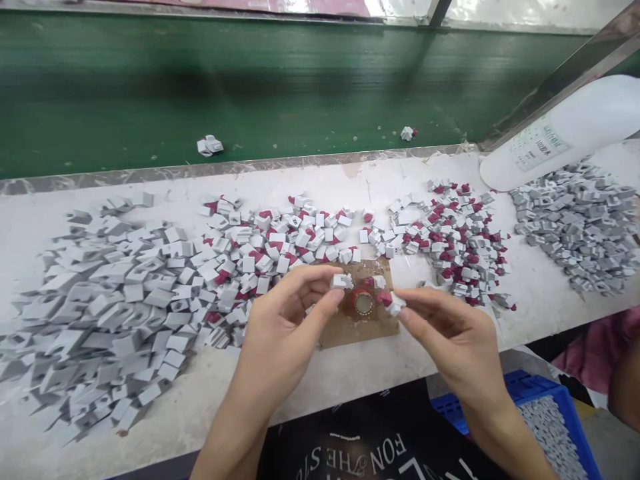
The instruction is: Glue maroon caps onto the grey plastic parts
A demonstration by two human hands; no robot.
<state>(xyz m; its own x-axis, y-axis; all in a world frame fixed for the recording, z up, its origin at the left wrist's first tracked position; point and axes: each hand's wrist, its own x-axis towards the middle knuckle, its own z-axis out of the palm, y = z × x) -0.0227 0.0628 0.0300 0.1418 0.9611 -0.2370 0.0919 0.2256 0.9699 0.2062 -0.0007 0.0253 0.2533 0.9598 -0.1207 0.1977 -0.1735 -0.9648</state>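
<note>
Taking the cardboard as the clock's centre, a broad green flat surface (300, 87) stretches along 12 o'clock, bordering a long whitish worktop (350, 365). A wide heap of plain grey angular plastic pieces (105, 300) spreads at 9 o'clock. A white cylindrical bottle with a printed label (565, 133) leans at 2 o'clock. White pieces with burgundy tips form one heap at 11 o'clock (280, 240) and another at 2 o'clock (465, 247).

The left hand (283, 327) reaches in from 7 o'clock, forefinger above and thumb below, pinching; its other fingers curl behind. The right hand (455, 330) reaches in from 4 o'clock, thumb and forefinger also pinching, fingertips aimed toward 10.

Between them lies the flat brown cardboard (360, 333), bearing a red-rimmed disc with a pale round centre (364, 305).

Both held pieces hang above the cardboard, apart from each other. The small burgundy-and-white plastic piece (395, 305) in the right fingertips has its long axis from 10 to 4, burgundy end toward 10. The small pale grey plastic piece (341, 281) in the left lies roughly from 9 to 3, jagged end toward 3.
</note>
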